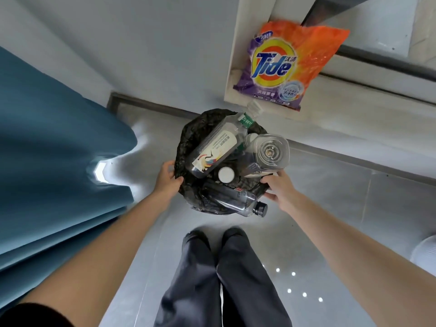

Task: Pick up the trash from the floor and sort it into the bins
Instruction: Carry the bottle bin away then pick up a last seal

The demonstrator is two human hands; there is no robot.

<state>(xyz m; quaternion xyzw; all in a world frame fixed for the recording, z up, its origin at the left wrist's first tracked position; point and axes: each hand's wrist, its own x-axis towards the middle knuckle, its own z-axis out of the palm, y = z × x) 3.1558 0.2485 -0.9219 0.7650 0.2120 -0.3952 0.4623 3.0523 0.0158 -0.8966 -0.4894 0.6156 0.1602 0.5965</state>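
A round bin lined with a black plastic bag (186, 140) stands on the grey floor in front of my feet. It is piled with several clear plastic bottles: a labelled one (219, 147) lying across the top, a wide one (269, 153) bottom up at the right, a dark-capped one (238, 204) sticking out at the near side. My left hand (168, 179) grips the bag's rim on the left. My right hand (279, 190) holds the rim on the right, under the wide bottle.
An orange and purple Tide detergent bag (290, 64) sits on a white ledge just behind the bin. A blue curtain (52, 161) hangs at the left. A white object (424, 252) shows at the right edge. My dark trouser legs (221, 279) stand close behind the bin.
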